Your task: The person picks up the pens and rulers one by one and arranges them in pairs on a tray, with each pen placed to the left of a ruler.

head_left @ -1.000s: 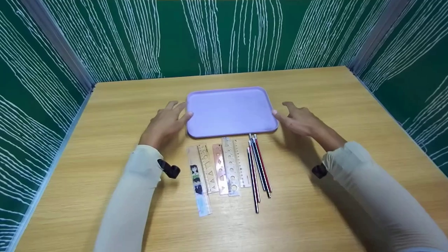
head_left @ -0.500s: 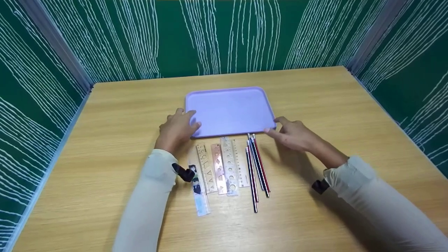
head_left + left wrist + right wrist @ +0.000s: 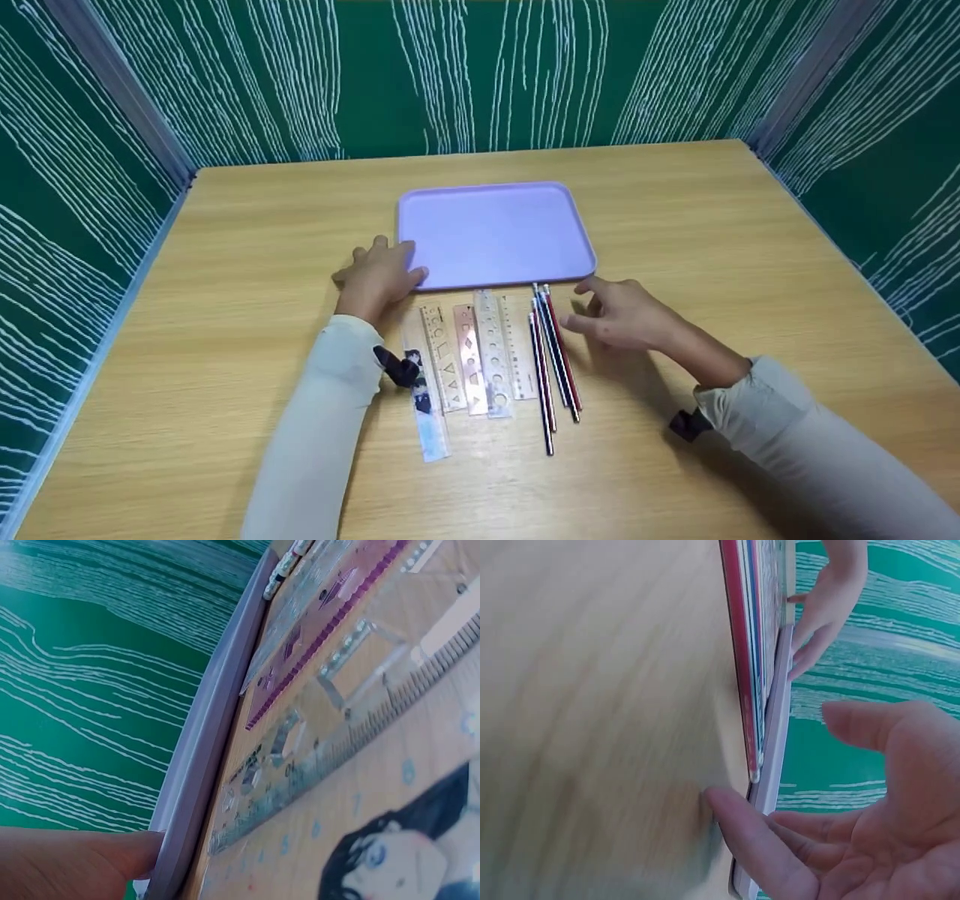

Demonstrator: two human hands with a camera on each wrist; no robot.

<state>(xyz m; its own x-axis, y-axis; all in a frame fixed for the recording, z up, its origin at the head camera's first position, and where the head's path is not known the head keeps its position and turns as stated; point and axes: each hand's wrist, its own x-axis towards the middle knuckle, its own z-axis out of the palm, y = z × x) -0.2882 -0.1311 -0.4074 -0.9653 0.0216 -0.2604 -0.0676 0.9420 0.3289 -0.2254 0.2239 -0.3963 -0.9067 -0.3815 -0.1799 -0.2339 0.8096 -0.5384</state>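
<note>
A lilac tray [image 3: 499, 232] lies flat on the table. My left hand [image 3: 379, 276] rests at its front left corner with the fingers spread; in the left wrist view the thumb [image 3: 139, 851] touches the rim. In front of the tray lie several plastic rulers side by side: one with cartoon figures [image 3: 433, 435], a pink one [image 3: 471, 360] and clear ones [image 3: 495, 375]. Several striped pencils [image 3: 556, 352] lie to their right, slightly fanned. Just right of the pencils, by the tray's front right corner, my right hand [image 3: 626, 315] hovers with loosely bent fingers, holding nothing.
The wooden table [image 3: 247, 285] is bordered at the back and sides by green panels [image 3: 382, 90] with white wavy lines. Small black wrist devices [image 3: 405, 370] sit under both sleeves.
My left hand has moved right and nearer onto the tray's front left corner. The right hand has left the tray's right edge and come nearer, toward the pencils. Rulers and pencils stay put.
</note>
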